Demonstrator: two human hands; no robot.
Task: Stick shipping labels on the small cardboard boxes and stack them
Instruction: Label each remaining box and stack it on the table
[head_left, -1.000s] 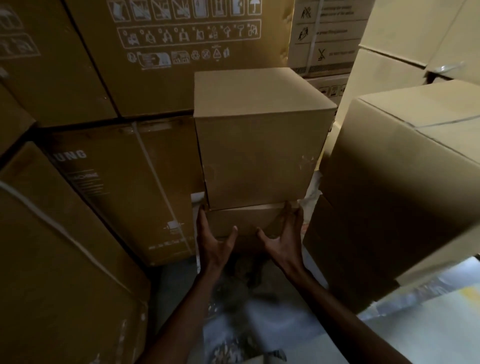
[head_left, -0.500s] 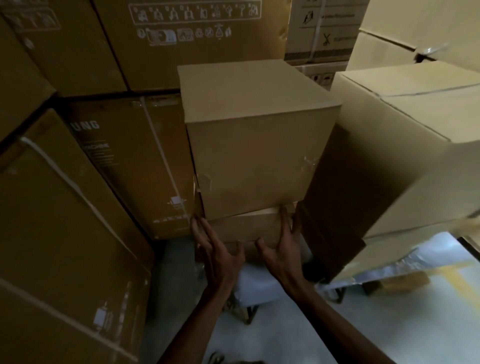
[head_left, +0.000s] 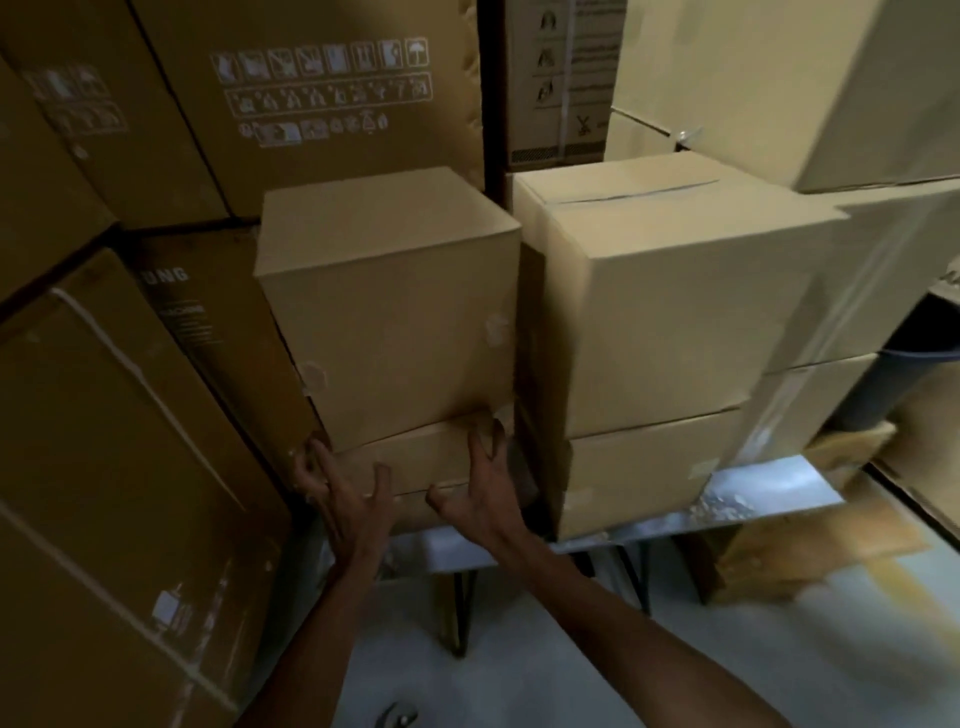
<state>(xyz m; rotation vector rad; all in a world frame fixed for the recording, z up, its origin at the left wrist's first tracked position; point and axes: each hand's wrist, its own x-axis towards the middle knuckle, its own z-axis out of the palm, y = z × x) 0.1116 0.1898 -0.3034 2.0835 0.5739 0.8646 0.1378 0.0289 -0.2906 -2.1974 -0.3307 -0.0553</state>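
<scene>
A plain cardboard box (head_left: 395, 312) stands on top of a lower box (head_left: 415, 462), both on a metal table (head_left: 769, 499). My left hand (head_left: 348, 499) touches the lower box at its left front corner, fingers spread. My right hand (head_left: 480, 493) presses the front of the lower box near its right edge, fingers straight and reaching up to the seam between the two boxes. No label shows on either box face.
A second stack of two pale boxes (head_left: 660, 332) stands close on the right on the same table. Large printed cartons (head_left: 332, 98) wall in the back and the left (head_left: 104, 467). More boxes (head_left: 810, 88) rise at the upper right. Grey floor (head_left: 519, 660) lies below.
The view has pulled back and swung right, showing the table's legs and the right stack in full. Both hands stay on the lower box, the left one shifted toward its left corner.
</scene>
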